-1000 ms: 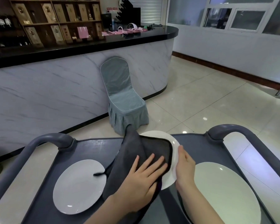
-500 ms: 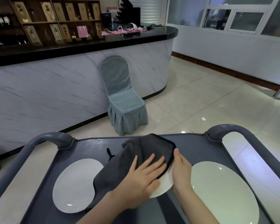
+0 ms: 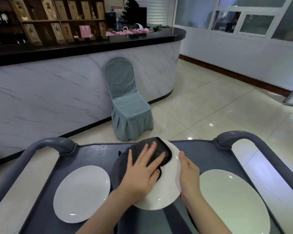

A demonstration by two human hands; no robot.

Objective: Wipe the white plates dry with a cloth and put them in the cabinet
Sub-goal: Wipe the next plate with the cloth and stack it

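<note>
A white plate (image 3: 166,191) sits tilted above the middle of the grey cart top (image 3: 95,156). My left hand (image 3: 142,171) presses a dark grey cloth (image 3: 159,151) flat on the plate's far half, fingers spread and straight. My right hand (image 3: 188,173) grips the plate's right rim, thumb on top. A second white plate (image 3: 81,193) lies flat on the cart at the left. A third, larger white plate (image 3: 233,201) lies at the right.
The cart has curved grey handles at the far left (image 3: 51,146) and far right (image 3: 237,137). Beyond it stands a blue-grey covered chair (image 3: 127,105) against a marble-fronted bar counter (image 3: 57,92). Tiled floor (image 3: 218,105) stretches to the right.
My left hand slid the cloth away from me across the plate, bunching it toward the far rim. More of the plate's near face now shows bare.
</note>
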